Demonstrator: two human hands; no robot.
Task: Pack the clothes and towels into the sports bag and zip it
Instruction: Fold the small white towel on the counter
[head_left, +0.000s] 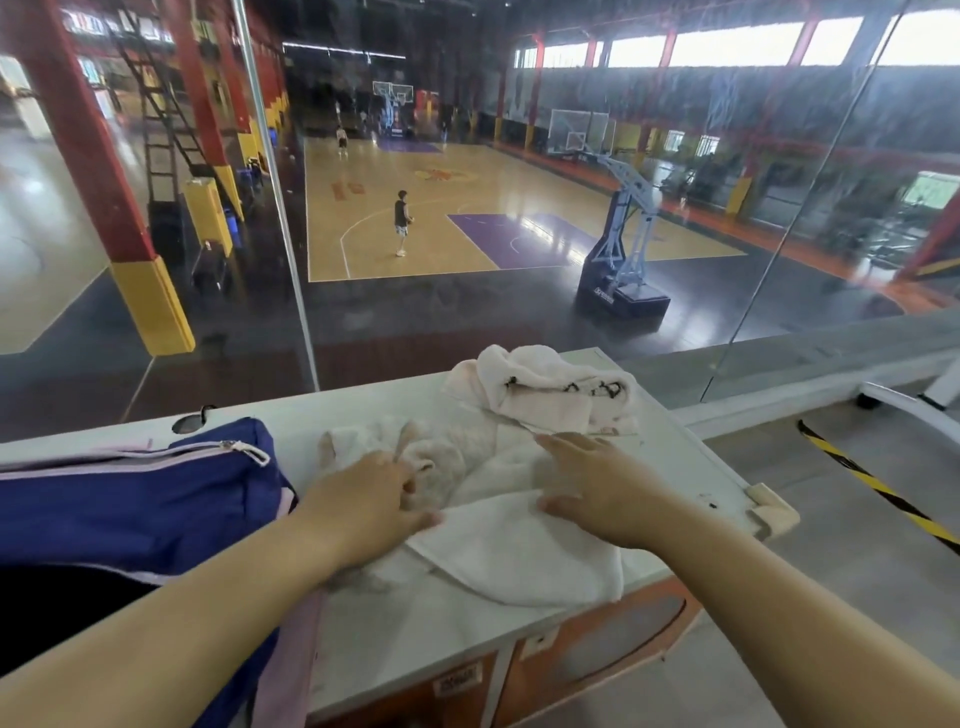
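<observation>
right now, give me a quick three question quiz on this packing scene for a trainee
1. Multiple choice: the blue sports bag sits where relative to the white towel? A) on the person's left B) on the person's right C) on the floor
2. True or false: the white towel is already inside the blue sports bag.
3. Fill in: the left hand and right hand rest on the white towel, and the pink towel bundle lies ___ them (nearer / beyond).

Key: 1 A. 2 false, it lies on the table. 3 beyond, toward the glass.
</observation>
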